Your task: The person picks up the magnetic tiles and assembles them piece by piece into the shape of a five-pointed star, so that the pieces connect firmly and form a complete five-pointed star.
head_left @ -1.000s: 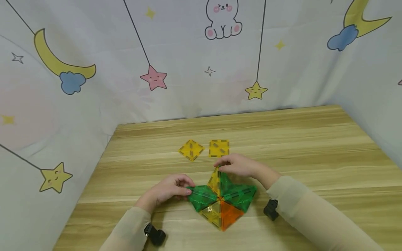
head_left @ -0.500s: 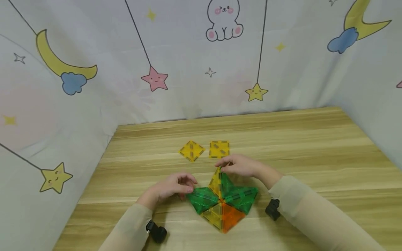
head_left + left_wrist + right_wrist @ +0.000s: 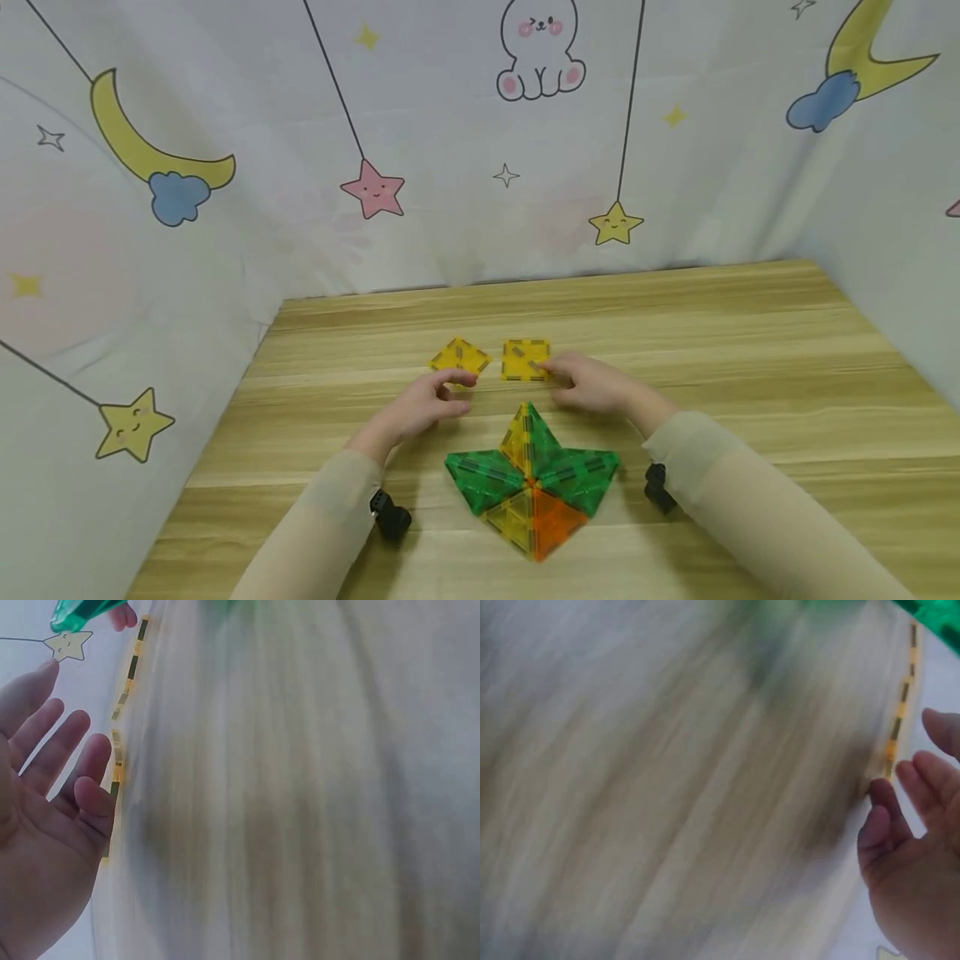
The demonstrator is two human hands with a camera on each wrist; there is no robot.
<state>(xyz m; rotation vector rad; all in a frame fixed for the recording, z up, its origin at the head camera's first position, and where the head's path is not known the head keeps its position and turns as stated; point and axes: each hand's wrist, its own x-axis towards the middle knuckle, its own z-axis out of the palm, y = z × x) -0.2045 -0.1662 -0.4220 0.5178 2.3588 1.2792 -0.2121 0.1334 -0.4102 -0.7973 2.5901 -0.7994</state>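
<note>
A magnetic-tile structure (image 3: 573, 473) of translucent green, yellow and orange pieces stands on the table in the head view, between the forearms. Beyond it lie two flat yellow groups of magnetic tiles: a diamond-turned square (image 3: 456, 354) on the left and a straight-set square (image 3: 525, 360) on the right. My left hand (image 3: 423, 404) hovers by the near corner of the diamond-turned one, fingers loosely bent and holding nothing. At the right edge of the other square is my right hand (image 3: 592, 385), its fingertips overlapping that edge; whether they touch it I cannot tell.
The wooden table (image 3: 712, 333) runs back to a printed cloth wall (image 3: 450, 233). A black wrist camera (image 3: 390, 515) is strapped to the left forearm and another wrist camera (image 3: 658, 489) to the right one.
Both hands have left the tile structure and moved away from the body toward the flat yellow squares. The structure keeps its shape and stays on the table.
</note>
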